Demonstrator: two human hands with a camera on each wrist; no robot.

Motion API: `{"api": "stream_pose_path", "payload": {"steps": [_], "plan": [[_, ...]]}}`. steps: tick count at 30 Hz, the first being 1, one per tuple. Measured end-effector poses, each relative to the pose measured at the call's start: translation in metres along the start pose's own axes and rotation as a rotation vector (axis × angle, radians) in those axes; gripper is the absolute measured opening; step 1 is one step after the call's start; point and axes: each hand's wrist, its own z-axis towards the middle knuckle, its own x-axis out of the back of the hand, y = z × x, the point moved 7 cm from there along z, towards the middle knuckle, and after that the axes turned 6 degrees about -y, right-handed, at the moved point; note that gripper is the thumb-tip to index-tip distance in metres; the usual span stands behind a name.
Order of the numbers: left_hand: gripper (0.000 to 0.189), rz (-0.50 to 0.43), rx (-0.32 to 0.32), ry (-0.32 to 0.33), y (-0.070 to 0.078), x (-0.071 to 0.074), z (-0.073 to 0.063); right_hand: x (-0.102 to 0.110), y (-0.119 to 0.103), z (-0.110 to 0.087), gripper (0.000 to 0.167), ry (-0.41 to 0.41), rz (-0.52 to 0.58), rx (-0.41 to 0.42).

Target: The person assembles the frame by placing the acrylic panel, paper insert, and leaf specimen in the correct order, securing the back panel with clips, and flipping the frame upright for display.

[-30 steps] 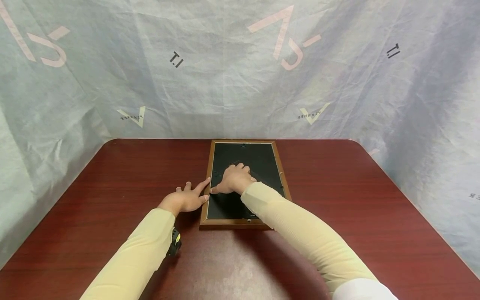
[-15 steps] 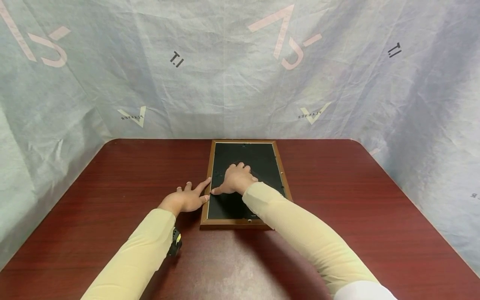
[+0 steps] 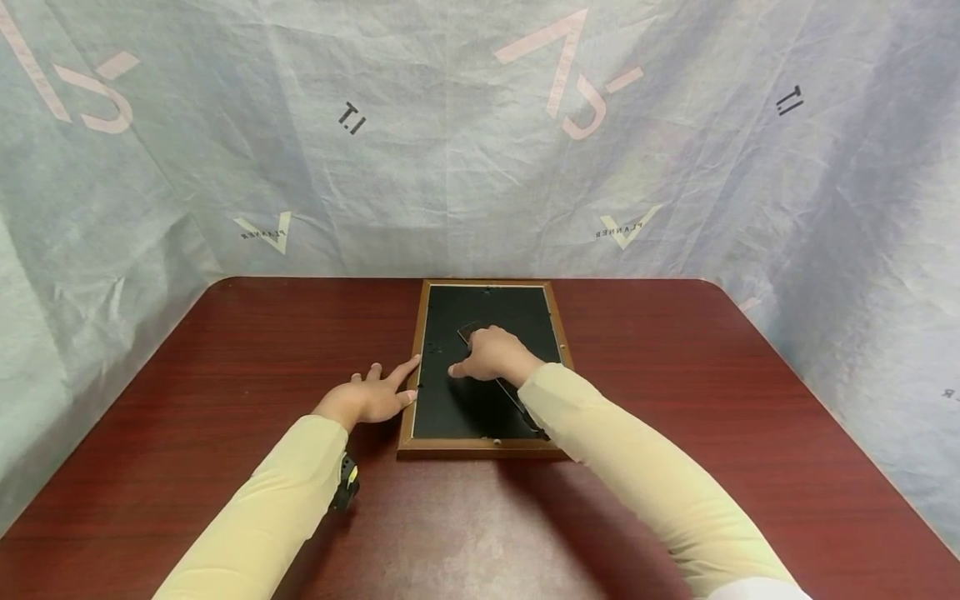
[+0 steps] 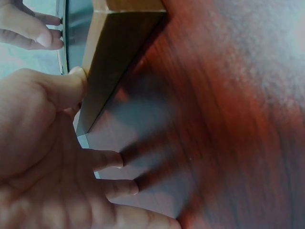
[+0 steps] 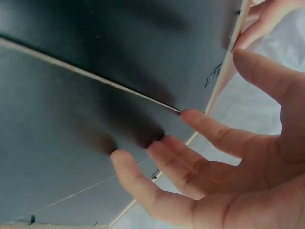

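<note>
A wooden picture frame (image 3: 450, 449) lies back side up at the table's far edge, with a black backing board (image 3: 498, 304) inside its border. Slanting across the board is the pale edge of a flat black flap (image 5: 95, 78), perhaps a stand. My left hand (image 3: 367, 400) is spread at the frame's left side; its thumb touches the border and the other fingertips reach the table (image 4: 228, 143). Over the flap my right hand (image 3: 497, 354) has loosely bent, separate fingers. One fingertip (image 5: 190, 114) meets the flap's edge, and other fingertips touch the dark surface.
Small dark tabs (image 5: 155, 175) sit along the frame's inner edge, and a small round fitting (image 3: 497, 442) is on the near border. Grey printed cloth (image 3: 442, 167) hangs behind the table and at both sides. A black device (image 3: 347, 482) is on the left wrist.
My right hand has drawn back from the frame's left border toward the right, its thumb leaving that border. More of the flap's edge shows. The left hand stays in place.
</note>
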Motion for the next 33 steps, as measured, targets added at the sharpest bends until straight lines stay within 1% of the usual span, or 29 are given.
{"api": "stream_pose_path", "payload": {"steps": [3, 6, 9, 11, 16, 17, 22, 26, 29, 33], "plan": [[0.064, -0.003, -0.007, 0.009, -0.004, 0.000, 0.005, 0.000, 0.002, -0.003, 0.058, -0.001, -0.006, 0.022], [0.064, -0.002, -0.007, 0.013, -0.005, 0.000, 0.005, -0.002, 0.004, -0.007, 0.058, -0.002, -0.014, 0.048], [0.063, 0.005, 0.001, 0.002, -0.001, 0.000, -0.001, -0.004, 0.007, -0.010, 0.057, 0.004, -0.015, 0.082], [0.063, 0.014, 0.000, 0.001, -0.002, 0.000, -0.001, -0.004, 0.010, -0.013, 0.056, 0.008, -0.008, 0.096], [0.063, 0.007, -0.007, 0.010, 0.001, 0.001, -0.005, -0.003, 0.019, -0.018, 0.056, 0.017, 0.003, 0.111], [0.062, 0.002, -0.007, 0.011, 0.003, 0.002, -0.008, -0.002, 0.022, -0.019, 0.056, 0.021, 0.003, 0.112], [0.062, 0.017, -0.015, 0.020, 0.005, 0.002, -0.009, 0.002, 0.039, -0.022, 0.056, 0.042, 0.038, 0.108], [0.063, 0.027, -0.006, 0.020, 0.004, 0.002, -0.008, 0.007, 0.055, -0.023, 0.058, 0.068, 0.077, 0.102], [0.063, 0.035, 0.002, 0.015, 0.003, 0.002, -0.005, 0.011, 0.068, -0.024, 0.061, 0.099, 0.109, 0.084], [0.063, 0.054, -0.002, 0.011, 0.001, 0.002, -0.003, 0.014, 0.088, -0.026, 0.063, 0.137, 0.167, 0.053]]}}
